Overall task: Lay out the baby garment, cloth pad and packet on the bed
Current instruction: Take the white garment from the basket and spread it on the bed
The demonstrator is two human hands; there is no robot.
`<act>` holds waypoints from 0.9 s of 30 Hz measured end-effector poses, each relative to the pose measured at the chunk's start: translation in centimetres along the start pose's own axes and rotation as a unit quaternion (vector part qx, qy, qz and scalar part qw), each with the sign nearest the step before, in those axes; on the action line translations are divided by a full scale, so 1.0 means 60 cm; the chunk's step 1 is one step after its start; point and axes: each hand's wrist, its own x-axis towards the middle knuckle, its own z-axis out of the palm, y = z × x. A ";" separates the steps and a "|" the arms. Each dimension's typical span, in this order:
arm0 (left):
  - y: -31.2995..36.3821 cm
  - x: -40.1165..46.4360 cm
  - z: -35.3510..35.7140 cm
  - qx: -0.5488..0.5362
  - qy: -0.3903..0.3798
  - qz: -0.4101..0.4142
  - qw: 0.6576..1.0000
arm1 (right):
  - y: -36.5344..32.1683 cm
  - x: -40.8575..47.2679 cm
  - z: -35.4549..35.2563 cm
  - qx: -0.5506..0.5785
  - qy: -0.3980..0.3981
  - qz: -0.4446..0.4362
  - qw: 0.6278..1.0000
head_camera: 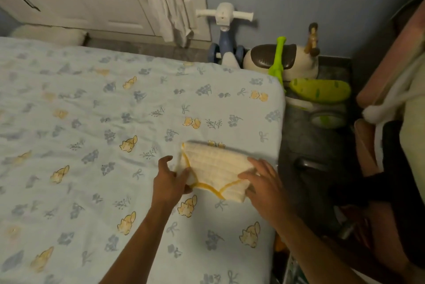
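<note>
One cloth pad [213, 166] by the bed [115, 111] edge: left hand [171, 180] pinches, right hand [264, 187] presses.

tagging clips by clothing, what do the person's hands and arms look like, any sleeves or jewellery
Both forearms are bare to the frame's edge: no sleeves, gloves, watch or bracelets. The left hand and right hand show no rings, though the light is dim.

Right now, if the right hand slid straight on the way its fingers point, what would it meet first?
The cream cloth it rests on. The right hand points leftward across it, so next in line is probably the left hand gripping the cloth's far edge, though depth is hard to judge.
</note>
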 end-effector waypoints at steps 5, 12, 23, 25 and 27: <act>0.083 0.042 0.000 -0.173 -0.063 -0.044 0.982 | 0.004 0.063 -0.033 0.144 0.084 0.095 0.982; 0.147 0.143 0.065 -0.310 -0.089 -0.005 0.947 | 0.032 0.193 -0.051 0.263 0.105 0.293 0.913; 0.022 0.165 0.119 0.237 -0.105 0.464 0.847 | 0.027 0.150 -0.007 0.036 0.061 0.040 0.997; 0.022 0.168 0.112 0.227 -0.108 0.442 0.861 | 0.008 0.142 0.007 -0.027 0.037 -0.034 0.998; 0.027 0.169 0.105 0.202 -0.115 0.446 0.864 | -0.005 0.148 0.017 -0.008 0.017 -0.034 0.999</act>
